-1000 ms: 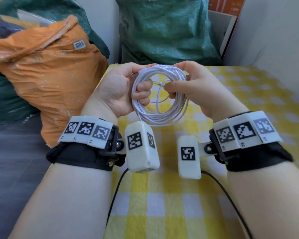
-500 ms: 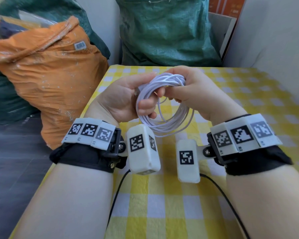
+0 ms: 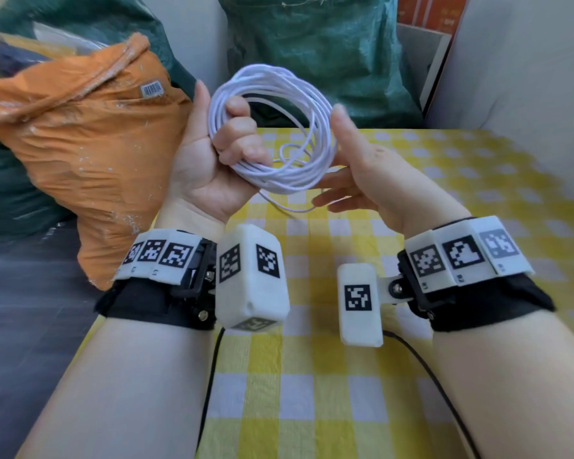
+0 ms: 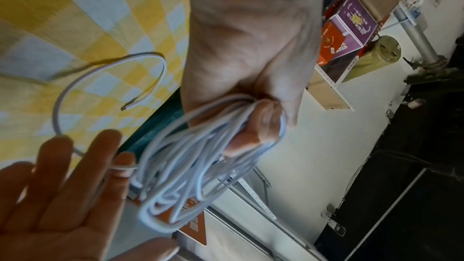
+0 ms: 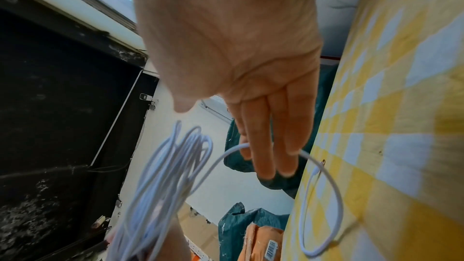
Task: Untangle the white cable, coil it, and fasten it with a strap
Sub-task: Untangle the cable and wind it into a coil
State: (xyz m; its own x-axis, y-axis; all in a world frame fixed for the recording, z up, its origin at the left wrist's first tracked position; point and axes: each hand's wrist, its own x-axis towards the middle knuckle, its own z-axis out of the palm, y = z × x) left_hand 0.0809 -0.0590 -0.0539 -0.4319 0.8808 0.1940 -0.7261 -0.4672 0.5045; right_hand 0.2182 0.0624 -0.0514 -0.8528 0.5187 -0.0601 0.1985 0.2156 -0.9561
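Observation:
The white cable (image 3: 289,178) is wound into a round coil, held upright in the air above the table's far edge. My left hand (image 3: 236,137) grips the coil's left side, fingers curled through the loops (image 4: 253,126). My right hand (image 3: 345,157) is beside the coil's right side with straight, spread fingers (image 5: 271,136) and grips nothing. A loose tail of the cable (image 5: 326,186) runs behind those fingers and curves down over the cloth, its bare end (image 4: 125,107) hanging free. No strap is in view.
A yellow-and-white checked cloth covers the table (image 3: 444,180). An orange sack (image 3: 80,144) stands off the table's left edge, and a green sack (image 3: 312,61) stands behind it. Black cords (image 3: 438,385) trail from the wrist cameras over the near cloth.
My left hand has lifted the coil higher and turned it to face me. My right hand has let go of the coil and opened beside it.

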